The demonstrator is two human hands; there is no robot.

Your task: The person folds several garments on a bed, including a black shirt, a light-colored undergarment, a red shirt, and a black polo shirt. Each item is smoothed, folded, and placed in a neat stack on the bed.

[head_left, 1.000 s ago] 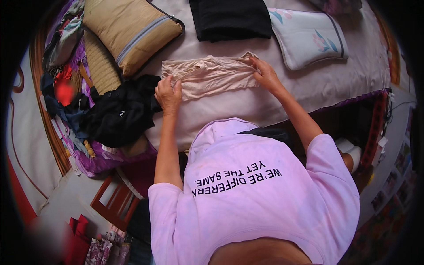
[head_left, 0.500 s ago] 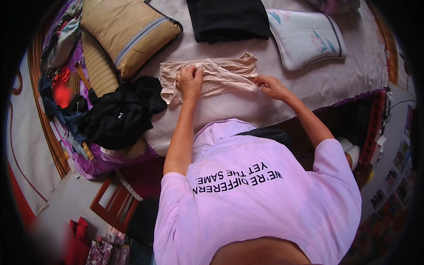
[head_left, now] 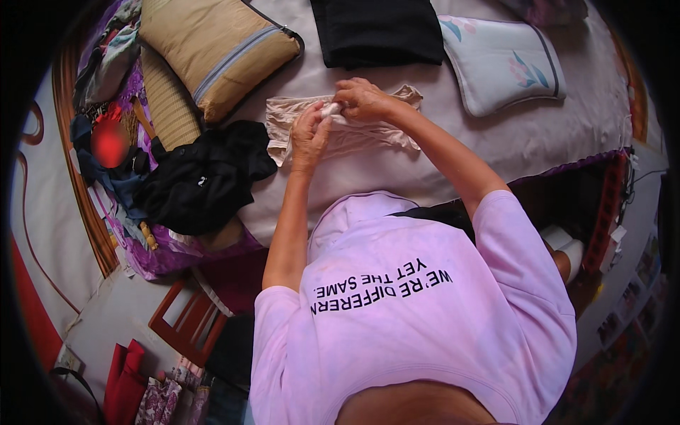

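Note:
A crumpled beige cloth garment (head_left: 379, 134) lies spread sideways on the pale bed sheet (head_left: 453, 159); its exact kind does not show. Above its middle, a small bunched, lighter part (head_left: 331, 111) sits between my two hands. My left hand (head_left: 309, 138) pinches this bunch from the left with thumb and fingers. From the right, my right hand (head_left: 358, 100) reaches across the garment, its bent fingers closed at the same bunch. My right wrist and forearm cover part of the garment.
A folded black cloth (head_left: 379, 35) lies beyond the garment, beside a white flowered pillow (head_left: 503, 67). Tan pillows (head_left: 219, 53) and a heap of black clothing (head_left: 202, 177) are on the left. A wooden chair (head_left: 188, 319) stands below the bed's near edge.
My right hand has moved left from the garment's right end to its middle, meeting my left hand. A bunched part now shows between them. The view has shifted slightly.

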